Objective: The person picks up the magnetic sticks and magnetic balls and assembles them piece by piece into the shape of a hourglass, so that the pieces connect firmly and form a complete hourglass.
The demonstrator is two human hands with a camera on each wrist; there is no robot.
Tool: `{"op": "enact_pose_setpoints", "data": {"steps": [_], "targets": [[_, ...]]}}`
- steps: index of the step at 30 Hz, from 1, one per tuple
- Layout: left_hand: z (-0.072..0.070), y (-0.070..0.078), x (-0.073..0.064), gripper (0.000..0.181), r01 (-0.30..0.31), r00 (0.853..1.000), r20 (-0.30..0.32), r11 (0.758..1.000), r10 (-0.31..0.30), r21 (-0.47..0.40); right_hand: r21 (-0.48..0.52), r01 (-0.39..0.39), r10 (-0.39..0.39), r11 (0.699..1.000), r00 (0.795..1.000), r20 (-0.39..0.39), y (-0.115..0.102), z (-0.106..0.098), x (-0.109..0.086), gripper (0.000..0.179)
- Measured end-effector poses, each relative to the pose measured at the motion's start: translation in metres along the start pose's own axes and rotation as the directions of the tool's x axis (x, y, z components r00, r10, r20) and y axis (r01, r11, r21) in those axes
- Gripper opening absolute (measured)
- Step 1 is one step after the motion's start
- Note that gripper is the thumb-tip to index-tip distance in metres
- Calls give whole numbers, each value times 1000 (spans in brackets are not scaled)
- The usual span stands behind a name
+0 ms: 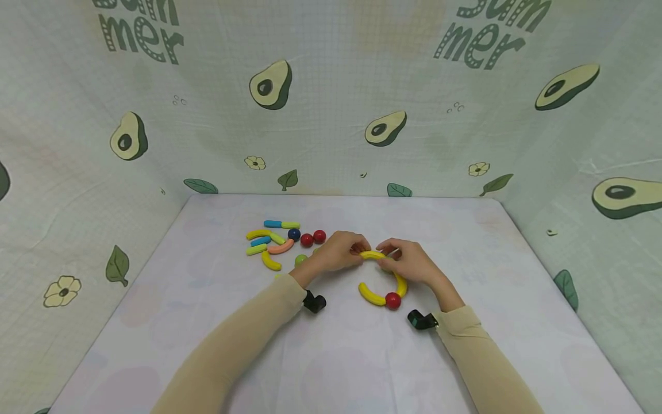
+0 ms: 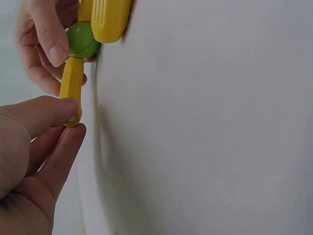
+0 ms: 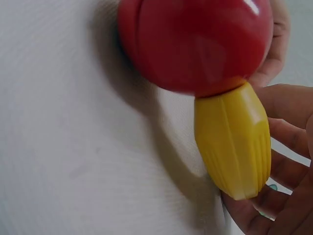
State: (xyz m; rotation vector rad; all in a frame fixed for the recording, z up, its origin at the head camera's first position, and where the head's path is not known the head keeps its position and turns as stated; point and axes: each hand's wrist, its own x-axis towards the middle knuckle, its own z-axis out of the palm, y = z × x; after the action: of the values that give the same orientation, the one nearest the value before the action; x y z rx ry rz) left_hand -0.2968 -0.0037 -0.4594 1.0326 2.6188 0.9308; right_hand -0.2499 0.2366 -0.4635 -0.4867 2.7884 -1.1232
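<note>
A yellow curved stick (image 1: 372, 254) spans the space between the two hands. My left hand (image 1: 341, 251) pinches its free end between thumb and fingers, as the left wrist view shows up close. At the stick's other end sits a green ball (image 2: 82, 40), which my right hand (image 1: 412, 262) grips with the thumb on one side and fingers behind. From the green ball the chain bends round through a second yellow curved stick (image 1: 401, 283) to a red ball (image 1: 393, 301) and a third yellow curved stick (image 1: 370, 294), whose far end is loose. The right hand partly hides the green ball.
Left of the hands lie several loose pieces: red balls (image 1: 307, 240), a dark blue ball (image 1: 293, 234), a green ball (image 1: 301, 260), a coral curved stick (image 1: 281, 247), yellow curved sticks (image 1: 271, 261) and short blue sticks (image 1: 261, 241). A printed cloth (image 1: 331, 161) hangs behind the table.
</note>
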Motion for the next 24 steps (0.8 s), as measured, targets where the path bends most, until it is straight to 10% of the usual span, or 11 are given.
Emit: {"op": "enact_pose_setpoints", "data": {"steps": [15,24], "targets": [[2,3,0,29,-43,999,-13,999,42,-3,10,12,-12,1000,1000,-14,2,0,1,20],[-31,-10,-18,36,-31,998,-56,999,31,10,5,-11,11,1000,1000,-5,2,1,2,20]]}}
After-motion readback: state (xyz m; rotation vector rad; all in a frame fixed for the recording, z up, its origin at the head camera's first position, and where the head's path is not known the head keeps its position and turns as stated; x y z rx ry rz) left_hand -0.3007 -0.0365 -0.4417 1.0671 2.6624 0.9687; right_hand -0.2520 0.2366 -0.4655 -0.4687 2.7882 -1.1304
